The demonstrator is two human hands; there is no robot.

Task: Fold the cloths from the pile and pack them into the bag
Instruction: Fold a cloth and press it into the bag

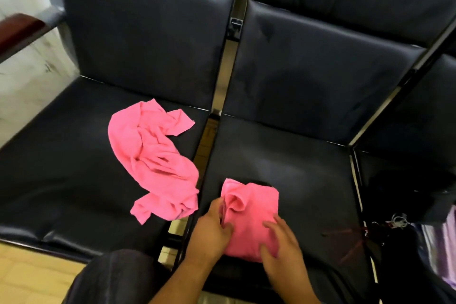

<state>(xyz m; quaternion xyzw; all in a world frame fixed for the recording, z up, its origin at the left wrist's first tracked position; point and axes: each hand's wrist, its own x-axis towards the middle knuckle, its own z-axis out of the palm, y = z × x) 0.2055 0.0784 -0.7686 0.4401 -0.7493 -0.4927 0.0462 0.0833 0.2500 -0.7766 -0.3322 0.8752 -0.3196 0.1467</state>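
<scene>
A: What fills the frame?
B: A row of dark padded seats (148, 44), smooth like leatherette, with shiny metal bars (223, 61) between them. At the right edge sits the bag (404, 190) (dark, soft-looking, its outline hard to make out).
A: And the cloths?
B: Both are bright pink terry. The crumpled cloth (153, 155) sprawls in a long rumpled S over the left seat cushion, left of centre. The half-folded cloth (254, 207) is a rough rectangle at lower centre, on the middle cushion, with a loose puckered roll near its upper left corner.
A: How are the hands placed?
B: The left hand (212, 227), forearm rising from the bottom edge, has fingers curled in, grasping that cloth's left edge. The right hand (281, 244) lies on top near its lower right part, fingers spread and straight, pressing it flat, grasping nothing.
A: Anything smaller?
B: A bunch of keys (398, 221) at lower right, beside the bag
</scene>
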